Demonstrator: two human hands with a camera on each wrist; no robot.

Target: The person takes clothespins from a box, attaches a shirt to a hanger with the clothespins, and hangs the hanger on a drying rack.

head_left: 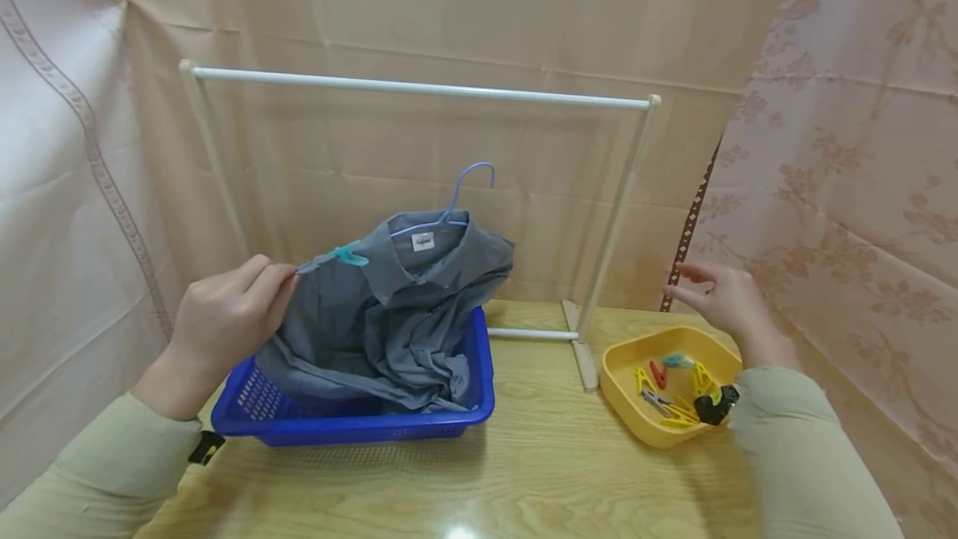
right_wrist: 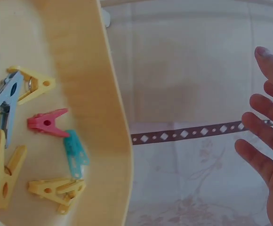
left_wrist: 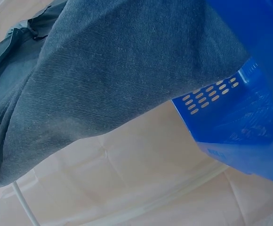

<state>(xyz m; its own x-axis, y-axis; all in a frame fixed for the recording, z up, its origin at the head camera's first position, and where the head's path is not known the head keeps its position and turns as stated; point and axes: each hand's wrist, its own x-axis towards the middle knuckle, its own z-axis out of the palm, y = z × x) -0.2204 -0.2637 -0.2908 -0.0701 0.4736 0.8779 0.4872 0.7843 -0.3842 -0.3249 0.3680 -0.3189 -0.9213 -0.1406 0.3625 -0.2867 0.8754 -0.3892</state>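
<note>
My left hand [head_left: 238, 298] pinches the shoulder edge of a grey collared shirt [head_left: 329, 331] and holds it up to the left. A teal clothespin [head_left: 348, 254] is clipped on that shoulder, just right of my fingers. Inside the collar sits a blue hanger [head_left: 458, 190], its hook standing up above the neck. The lower part of the shirt lies bunched in a blue basket [head_left: 374, 427]. My right hand [head_left: 729, 302] hovers with nothing in it, fingers apart, above the far side of a yellow bin [head_left: 629, 406]. In the right wrist view its fingers are spread beside the bin's wall.
The yellow bin holds several clothespins, among them a red one [right_wrist: 47, 122], a teal one [right_wrist: 75, 153] and yellow ones. Behind the basket stands a rack with a white bar [head_left: 419, 88]; its right foot [head_left: 584, 364] rests on the wooden table [head_left: 539, 456] between basket and bin.
</note>
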